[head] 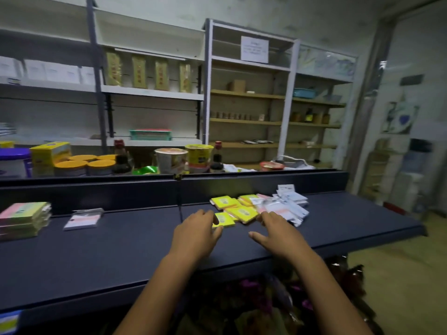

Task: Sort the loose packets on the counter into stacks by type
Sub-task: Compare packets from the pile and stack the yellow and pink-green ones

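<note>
Writing: none legible; yellow packets [238, 209] carry a small pale round label, text too blurred to read; paper notice [254, 49] on the white shelving frame, lines unreadable

Task items: loose heap of yellow packets and white-and-pink sachets [285, 204] on the dark counter [121, 250], right of centre, against the raised back ledge; one yellow packet [225, 220] lies nearest the person; sorted stack of pink-and-green packets [23, 220] at far left; small pile of clear pink-printed sachets [83, 218] beside it, apart from the heap

Hands: left hand [197, 232] rests palm down, fingers curled round the near yellow packet's edge; right hand [273, 232] spread flat, fingers straight, tips touching the sachets, thumb out to the side

Surroundings: behind the ledge, orange-lidded jars [84, 165], yellow box [49, 153], noodle cups [183, 158], dark sauce bottles [216, 158]; wall shelving [154, 93] with tall gold packets [147, 72], green tray [150, 134]

Room: dim, pale walls, tan floor at right
</note>
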A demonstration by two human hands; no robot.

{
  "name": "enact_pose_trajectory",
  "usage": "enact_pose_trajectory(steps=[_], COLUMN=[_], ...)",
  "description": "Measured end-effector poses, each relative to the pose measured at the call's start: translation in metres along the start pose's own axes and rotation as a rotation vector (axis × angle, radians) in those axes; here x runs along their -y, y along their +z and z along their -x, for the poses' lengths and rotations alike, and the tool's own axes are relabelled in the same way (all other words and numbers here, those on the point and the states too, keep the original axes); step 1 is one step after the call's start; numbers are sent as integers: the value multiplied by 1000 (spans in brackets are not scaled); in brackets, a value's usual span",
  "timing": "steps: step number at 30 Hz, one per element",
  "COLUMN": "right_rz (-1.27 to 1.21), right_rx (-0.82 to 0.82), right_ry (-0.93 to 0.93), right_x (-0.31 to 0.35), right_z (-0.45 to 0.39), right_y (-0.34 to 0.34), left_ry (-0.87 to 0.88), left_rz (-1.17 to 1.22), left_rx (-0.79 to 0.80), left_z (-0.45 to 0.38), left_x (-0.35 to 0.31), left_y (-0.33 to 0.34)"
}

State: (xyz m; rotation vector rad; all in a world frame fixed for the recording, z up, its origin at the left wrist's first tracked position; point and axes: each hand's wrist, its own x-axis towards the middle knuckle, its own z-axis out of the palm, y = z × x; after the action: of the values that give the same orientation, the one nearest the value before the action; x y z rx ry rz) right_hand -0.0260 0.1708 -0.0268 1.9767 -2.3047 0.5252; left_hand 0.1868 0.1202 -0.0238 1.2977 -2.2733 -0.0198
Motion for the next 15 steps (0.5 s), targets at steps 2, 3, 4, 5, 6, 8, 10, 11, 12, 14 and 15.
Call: enact_pose_trajectory(steps=[2,3,4,5,6,8,10,11,12,14,15], right_rz=[3,6,6,2,0,0,0,-2,-5,-6,-6], right_rx=[-5,-10,-14,-19,-24,-42,-60,-63,-65,-62,-58], right_ry=[32,44,57,70,82,101,110,113,116,118,117], right_x=[-24,-34,-44,-52,-60,-72,-82,-87,-91,-98,-101], right_z=[15,20,25,28,30,32,31,29,26,18,13], right_y=[-11,-17,-21,-26,-30,-35,-36,-36,-34,-30,-27], left_ry=[22,33,43,52,62,78,84,83,79,66,59], left_rz=[21,38,53,65,72,77,84,90,97,109,114], left_rx=[4,5,7,9,11,8,4,2,0,6,11], left_z=[1,0,-1,-2,-4,-8,-14,-18,-22,-32,-37], left_x=[-25,-36,-46,-55,-63,-75,-82,-84,-85,-85,-84], left_y=[6,9,10,12,14,18,23,26,29,37,41])
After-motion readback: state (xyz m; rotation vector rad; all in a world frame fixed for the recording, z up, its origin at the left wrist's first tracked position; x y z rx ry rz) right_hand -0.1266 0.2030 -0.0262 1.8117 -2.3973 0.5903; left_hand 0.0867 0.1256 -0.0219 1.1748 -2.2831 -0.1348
